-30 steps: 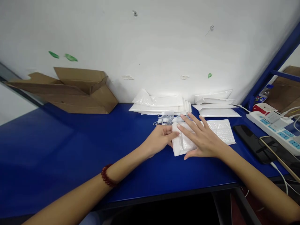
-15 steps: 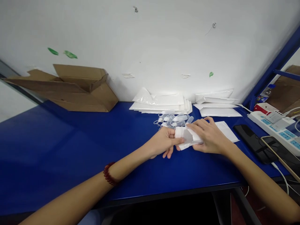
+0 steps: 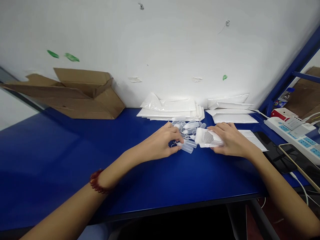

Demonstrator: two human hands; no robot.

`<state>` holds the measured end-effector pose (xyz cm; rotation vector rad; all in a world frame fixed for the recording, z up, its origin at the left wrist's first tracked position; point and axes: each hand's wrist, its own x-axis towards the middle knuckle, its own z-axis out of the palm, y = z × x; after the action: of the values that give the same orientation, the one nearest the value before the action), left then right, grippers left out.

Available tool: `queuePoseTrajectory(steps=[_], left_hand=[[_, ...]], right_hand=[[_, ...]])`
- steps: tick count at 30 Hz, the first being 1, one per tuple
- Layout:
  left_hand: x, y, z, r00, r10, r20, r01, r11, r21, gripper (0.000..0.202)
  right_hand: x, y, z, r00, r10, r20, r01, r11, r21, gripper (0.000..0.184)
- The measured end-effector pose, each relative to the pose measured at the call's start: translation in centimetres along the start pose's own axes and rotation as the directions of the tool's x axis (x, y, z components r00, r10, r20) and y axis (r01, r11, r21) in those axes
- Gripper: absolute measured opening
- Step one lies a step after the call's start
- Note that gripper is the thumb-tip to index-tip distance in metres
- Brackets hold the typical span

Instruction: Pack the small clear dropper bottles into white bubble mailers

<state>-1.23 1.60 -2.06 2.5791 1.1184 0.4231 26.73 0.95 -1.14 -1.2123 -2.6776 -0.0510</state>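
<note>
Your left hand (image 3: 163,141) has its fingers pinched on a clear bottle (image 3: 187,149), counter-side!
Right hand (image 3: 230,138) grips the white pouch (image 3: 210,139) just beside it; more bottles (image 3: 193,125) lie beyond on the blue counter (image 3: 150,180). Looks like the pick-up step; next move seems to call for a clean lift.
</note>
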Motion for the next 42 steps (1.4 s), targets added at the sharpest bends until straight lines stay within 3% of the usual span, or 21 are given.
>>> queuePoseTrajectory(steps=[7,11,13,16,19,22,27,30,32,34,36,38,40,42], left_hand=[[0.0,1.1,0.4,0.998,0.039,0.056,-0.044,0.996,0.079,0.019],[0.0,1.7,-0.2,0.99,0.104,0.097,-0.088,0.984,-0.157,0.013],[-0.1,2.0,-0.8,0.991,0.088,0.103,-0.053,0.952,-0.3,0.011],[-0.1,2.1,-1.1,0.999,-0.035,0.026,0.042,0.921,-0.387,0.016],[0.1,2.1,-0.5,0.984,-0.111,-0.139,0.059,0.941,-0.333,0.021],[0.3,2.2,0.9,0.972,-0.056,-0.227,-0.006,0.964,-0.265,0.024],[0.0,3.7,2.8,0.965,0.123,-0.231,-0.164,0.972,-0.169,0.036],[-0.2,4.6,2.9,0.97,0.15,-0.192,-0.189,0.961,-0.204,0.038],[-0.2,4.7,2.6,0.967,0.113,-0.227,-0.171,0.951,-0.256,0.036],[0.0,4.2,2.3,0.944,0.008,-0.329,-0.108,0.953,-0.284,0.031],[0.3,3.1,2.0,0.888,-0.099,-0.449,-0.019,0.968,-0.25,0.027],[0.7,1.6,1.9,0.839,-0.117,-0.531,0.047,0.989,-0.143,0.023],[1.0,0.2,2.1,0.837,-0.064,-0.543,0.071,0.997,-0.009,0.02],[1.2,-0.9,2.5,0.863,-0.03,-0.504,0.084,0.993,0.086,0.019]], right_hand=[[-0.1,0.2,0.2,1.0,-0.003,-0.028,0.0,0.996,-0.093,0.059],[-0.1,0.3,0.4,1.0,-0.011,-0.028,0.007,0.989,-0.146,0.062],[-0.1,0.2,0.5,1.0,-0.018,-0.024,0.015,0.991,-0.133,0.063],[-0.1,-0.1,0.5,0.999,-0.036,-0.018,0.033,0.992,-0.118,0.062],[0.1,-1.0,0.6,0.998,-0.064,0.008,0.064,0.995,-0.081,0.063],[0.2,-2.2,0.8,0.995,-0.093,0.031,0.092,0.996,0.014,0.063],[0.2,-3.4,1.3,0.994,-0.108,0.034,0.097,0.967,0.235,0.043],[0.2,-3.5,1.4,0.997,-0.079,-0.013,0.079,0.946,0.313,0.047],[0.2,-3.5,1.2,0.998,-0.067,-0.013,0.067,0.933,0.352,0.042],[0.2,-3.4,0.8,0.998,-0.058,-0.011,0.058,0.933,0.355,0.04],[0.2,-3.2,0.5,0.999,-0.039,-0.029,0.047,0.942,0.333,0.046],[0.2,-2.9,0.2,0.999,-0.018,-0.048,0.032,0.949,0.313,0.051],[0.2,-2.5,0.1,0.999,0.003,-0.042,0.01,0.955,0.298,0.052],[0.3,-2.1,0.2,0.999,0.021,-0.024,-0.014,0.963,0.27,0.054]])
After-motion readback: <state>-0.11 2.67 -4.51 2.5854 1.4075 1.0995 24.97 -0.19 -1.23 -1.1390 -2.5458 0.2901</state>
